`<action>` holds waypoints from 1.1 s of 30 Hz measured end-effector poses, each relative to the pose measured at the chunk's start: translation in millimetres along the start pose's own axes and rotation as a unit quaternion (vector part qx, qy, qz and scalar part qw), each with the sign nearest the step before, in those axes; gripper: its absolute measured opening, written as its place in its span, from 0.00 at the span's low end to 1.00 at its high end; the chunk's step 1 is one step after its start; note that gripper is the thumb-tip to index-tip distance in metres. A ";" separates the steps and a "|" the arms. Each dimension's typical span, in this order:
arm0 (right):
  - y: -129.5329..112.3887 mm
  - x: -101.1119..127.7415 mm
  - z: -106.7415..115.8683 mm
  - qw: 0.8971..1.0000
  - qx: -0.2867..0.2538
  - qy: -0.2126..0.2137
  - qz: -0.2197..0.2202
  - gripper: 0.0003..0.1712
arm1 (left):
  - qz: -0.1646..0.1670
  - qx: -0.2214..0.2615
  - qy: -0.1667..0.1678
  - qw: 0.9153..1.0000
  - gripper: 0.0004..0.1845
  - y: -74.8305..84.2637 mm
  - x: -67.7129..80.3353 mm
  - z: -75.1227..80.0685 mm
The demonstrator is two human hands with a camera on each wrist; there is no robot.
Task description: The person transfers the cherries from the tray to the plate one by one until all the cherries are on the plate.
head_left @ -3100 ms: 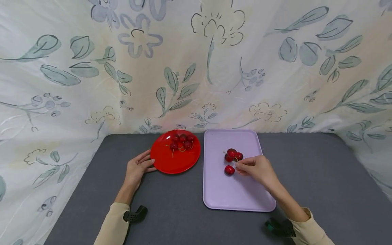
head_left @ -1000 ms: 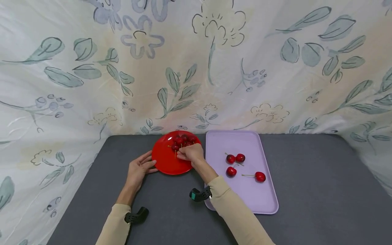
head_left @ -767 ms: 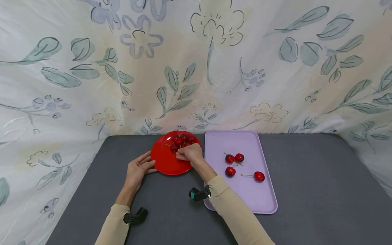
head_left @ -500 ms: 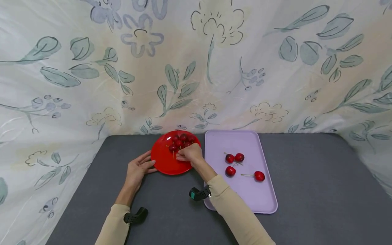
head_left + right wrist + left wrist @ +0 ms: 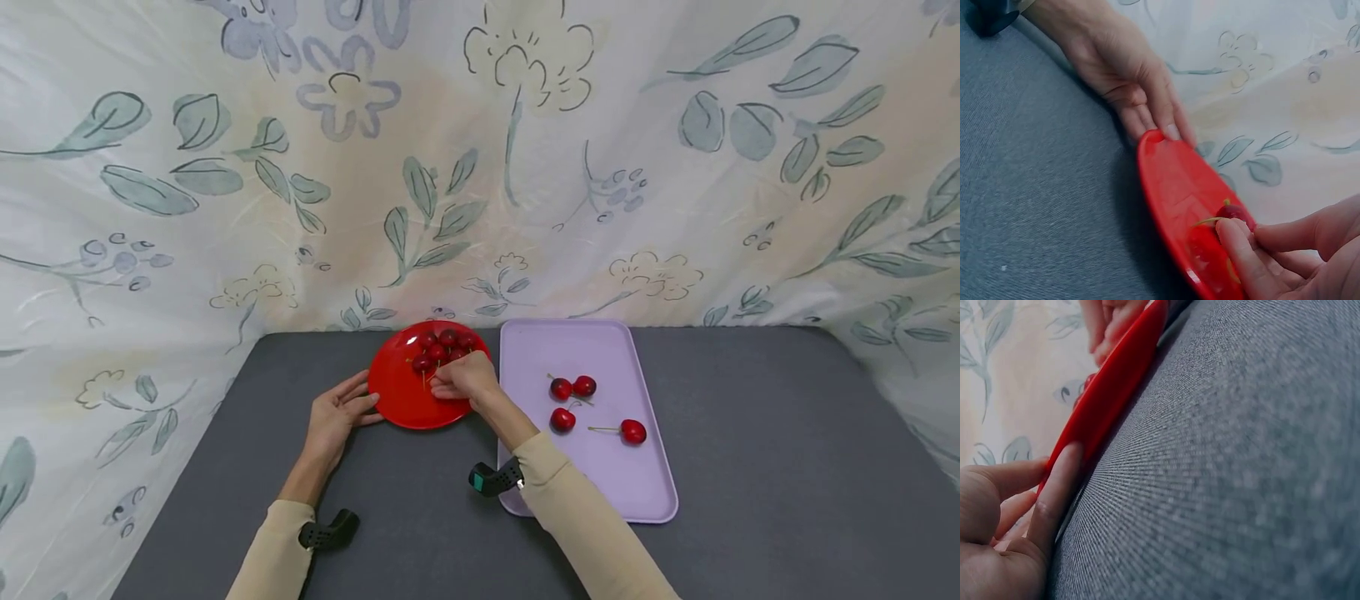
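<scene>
My left hand (image 5: 335, 414) grips the left rim of a round red plate (image 5: 405, 404), thumb on top and fingers at the edge. The plate's near side looks raised off the cloth in the left wrist view. Several dark red cherries (image 5: 422, 364) with stems are grouped at the plate's back. Over its right side, my right hand (image 5: 471, 379) pinches a stemmed cherry (image 5: 437, 353) by the stem, thumb against fingers. In the right wrist view, the right fingers (image 5: 1244, 256) overlap a cherry (image 5: 1235, 214). The hand hides some of the fruit in the head view.
A lilac tray (image 5: 600, 483) stands right of the plate, under my right forearm. Several stemmed cherries (image 5: 633, 432) are spread on it. Dark grey cloth (image 5: 765, 433) covers the table, and a floral curtain (image 5: 525, 167) hangs behind.
From the tray, my right hand has moved left over the plate. One cherry has left the tray's cluster; another is with those on the plate. My left hand stays at the plate's rim.
</scene>
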State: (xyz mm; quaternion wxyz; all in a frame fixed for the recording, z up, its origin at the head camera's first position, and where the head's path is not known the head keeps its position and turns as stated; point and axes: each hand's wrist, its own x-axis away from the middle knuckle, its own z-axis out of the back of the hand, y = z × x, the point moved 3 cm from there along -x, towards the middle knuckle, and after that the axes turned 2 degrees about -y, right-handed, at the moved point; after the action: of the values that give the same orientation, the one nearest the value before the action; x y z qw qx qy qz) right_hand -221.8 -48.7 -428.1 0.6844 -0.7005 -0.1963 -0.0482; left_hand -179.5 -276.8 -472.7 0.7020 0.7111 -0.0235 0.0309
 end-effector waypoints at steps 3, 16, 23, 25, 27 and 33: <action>-6.9 5.0 1.5 0.999 0.009 -0.020 0.032 0.13 | 0.005 0.000 0.003 1.000 0.30 -0.4 -0.1 1.0; -59.1 42.7 41.5 0.961 0.200 -0.053 0.183 0.12 | 0.010 0.002 0.006 1.000 0.30 0.6 -1.1 2.0; -68.2 75.7 95.9 0.894 0.377 -0.011 0.241 0.09 | 0.004 0.000 0.003 1.000 0.29 0.7 -4.0 1.7; -63.4 84.7 110.3 0.881 0.408 -0.003 0.241 0.07 | 0.001 -0.001 0.001 1.000 0.30 0.5 -4.5 1.6; -55.2 93.6 122.7 0.867 0.433 -0.002 0.247 0.06 | -0.001 -0.005 0.000 1.000 0.30 0.3 -4.5 1.7; -26.0 114.2 144.7 0.802 0.526 -0.010 0.283 0.06 | -0.006 -0.007 0.009 1.000 0.29 -1.4 -4.8 -0.4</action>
State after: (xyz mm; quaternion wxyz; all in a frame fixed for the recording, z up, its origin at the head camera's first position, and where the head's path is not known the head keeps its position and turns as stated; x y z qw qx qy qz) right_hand -154.9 116.3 -373.8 0.9291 -0.2574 0.0088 0.2653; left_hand -184.2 -276.4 -474.5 0.7075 0.7058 -0.0136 0.0331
